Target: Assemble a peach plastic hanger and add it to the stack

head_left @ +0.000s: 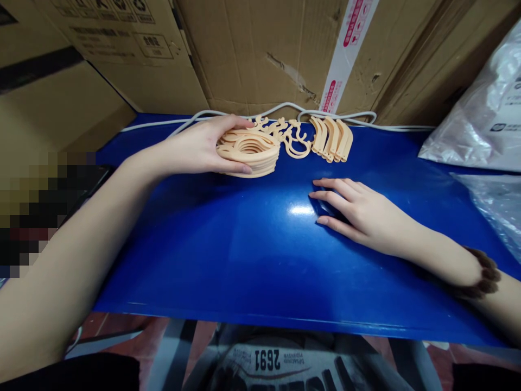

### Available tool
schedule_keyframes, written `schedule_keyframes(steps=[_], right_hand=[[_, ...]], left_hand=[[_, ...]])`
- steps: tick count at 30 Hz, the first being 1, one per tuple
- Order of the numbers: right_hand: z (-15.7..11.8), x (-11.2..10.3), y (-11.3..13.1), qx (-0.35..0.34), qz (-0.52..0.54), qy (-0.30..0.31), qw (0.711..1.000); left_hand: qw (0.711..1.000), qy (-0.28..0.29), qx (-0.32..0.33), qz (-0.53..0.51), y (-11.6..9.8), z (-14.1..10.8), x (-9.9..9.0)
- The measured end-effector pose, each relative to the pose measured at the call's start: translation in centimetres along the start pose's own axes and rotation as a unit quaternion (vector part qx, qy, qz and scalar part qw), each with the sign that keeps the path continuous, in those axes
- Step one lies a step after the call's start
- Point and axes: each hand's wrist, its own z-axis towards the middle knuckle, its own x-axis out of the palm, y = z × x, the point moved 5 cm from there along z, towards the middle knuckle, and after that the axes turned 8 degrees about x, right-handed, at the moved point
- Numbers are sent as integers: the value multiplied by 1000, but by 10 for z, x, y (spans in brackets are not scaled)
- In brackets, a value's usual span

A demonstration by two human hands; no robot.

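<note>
At the back of the table, my left hand (207, 145) is closed around the left end of a stack of beige plastic oval loops (260, 163), thumb on the near side and fingers over the far side. Its hidden fingertips lie behind the stack. Just right of the stack are several beige plastic hooks (296, 146), some overlapping. Beyond them, several curved beige plastic strips (332, 140) lie side by side in a row. My right hand (352, 209) rests low over the table to the front right of these pieces, fingers spread and holding nothing. A brown fluffy band (482, 274) circles that wrist.
The blue tabletop (244, 260) ends at a front edge close to my body. Cardboard boxes (260, 60) stand along the back and left. A white cable (195, 118) runs behind the beige pieces. Plastic bags (480, 119) occupy the right side.
</note>
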Motion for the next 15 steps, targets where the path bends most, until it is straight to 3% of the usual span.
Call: schedule_keyframes(steps=[8,15], right_hand=[[-2,1,0,0,-10,-5,1000],[-2,2,0,3,-11,-1,1000]], left_hand=[[999,10,-38,-11,-18,-2,-2],[998,20,-65,-17,-18,-2,-1]])
